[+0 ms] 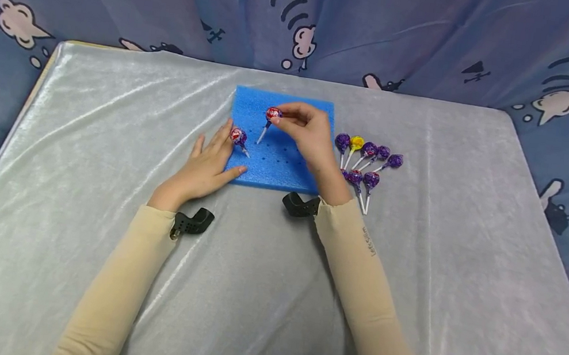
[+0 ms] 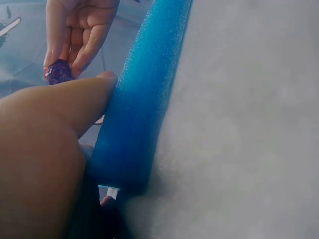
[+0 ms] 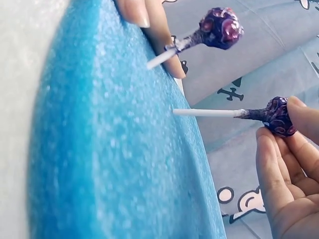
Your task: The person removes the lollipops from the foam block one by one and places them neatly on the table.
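A blue foam block [image 1: 284, 177] with small holes lies on the table. My right hand [image 1: 306, 130] pinches a red-and-purple wrapped lollipop [image 1: 272, 114] by its candy head. In the right wrist view the white stick of that lollipop [image 3: 207, 113] points at the foam, its tip at or very near the surface; I cannot tell whether it is inside a hole. Another lollipop [image 1: 238, 135] stands tilted in the foam near the left edge. My left hand [image 1: 205, 163] rests along the block's left side with fingers spread, the thumb by the front edge.
Several wrapped lollipops, mostly purple [image 1: 371, 179] and one yellow [image 1: 356, 143], lie right of the foam in two rows. A grey velvety cloth [image 1: 464, 248] covers the table. A patterned blue curtain [image 1: 409, 34] hangs behind it.
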A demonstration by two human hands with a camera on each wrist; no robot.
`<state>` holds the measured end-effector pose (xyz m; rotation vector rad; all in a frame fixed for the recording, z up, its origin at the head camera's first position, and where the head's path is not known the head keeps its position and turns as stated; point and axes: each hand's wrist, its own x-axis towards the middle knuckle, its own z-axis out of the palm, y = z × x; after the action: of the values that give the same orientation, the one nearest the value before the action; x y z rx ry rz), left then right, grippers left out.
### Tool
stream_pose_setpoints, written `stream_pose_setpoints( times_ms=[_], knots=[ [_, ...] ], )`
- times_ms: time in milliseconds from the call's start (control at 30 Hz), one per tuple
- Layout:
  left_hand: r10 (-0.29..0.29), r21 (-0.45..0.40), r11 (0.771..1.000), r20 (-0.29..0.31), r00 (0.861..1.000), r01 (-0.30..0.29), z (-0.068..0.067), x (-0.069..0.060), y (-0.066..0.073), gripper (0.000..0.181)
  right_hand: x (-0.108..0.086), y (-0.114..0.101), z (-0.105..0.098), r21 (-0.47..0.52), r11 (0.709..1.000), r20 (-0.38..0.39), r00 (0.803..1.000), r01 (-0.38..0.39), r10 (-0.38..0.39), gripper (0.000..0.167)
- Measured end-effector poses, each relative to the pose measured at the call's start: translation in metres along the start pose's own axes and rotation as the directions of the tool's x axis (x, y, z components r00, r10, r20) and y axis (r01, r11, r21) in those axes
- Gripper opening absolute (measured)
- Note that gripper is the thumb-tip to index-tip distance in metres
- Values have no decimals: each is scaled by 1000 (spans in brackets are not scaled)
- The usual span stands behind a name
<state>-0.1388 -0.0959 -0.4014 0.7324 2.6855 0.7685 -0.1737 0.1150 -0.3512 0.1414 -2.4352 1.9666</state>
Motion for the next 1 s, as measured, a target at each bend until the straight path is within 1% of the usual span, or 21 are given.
stream_pose_setpoints(
  times_ms=[300, 533, 800, 900, 1000],
  knots=[
    [7, 9, 1000, 0, 1000, -7, -2, -1, -1, 74, -6, 4, -15, 74, 997, -24, 999, -36, 38, 24],
    [-1, 5, 1000, 2, 1000, 1, -3, -1, 0, 76, -10, 10, -29, 120, 991, -20, 998, -56, 59, 25],
    [4, 1, 1000, 7, 1000, -4, -2, 0, 1, 76, -19, 13, -45, 153, 985, -63, 994, -76, 86, 20],
    [4, 0, 1000, 6, 1000, -4, 0, 0, 1, 76, -23, 15, -50, 169, 982, -70, 992, -88, 102, 19],
    [-1, -5, 1000, 4, 1000, 1, 0, 0, 1, 75, -26, 17, -55, 209, 972, -70, 990, -104, 121, 18]
  ],
)
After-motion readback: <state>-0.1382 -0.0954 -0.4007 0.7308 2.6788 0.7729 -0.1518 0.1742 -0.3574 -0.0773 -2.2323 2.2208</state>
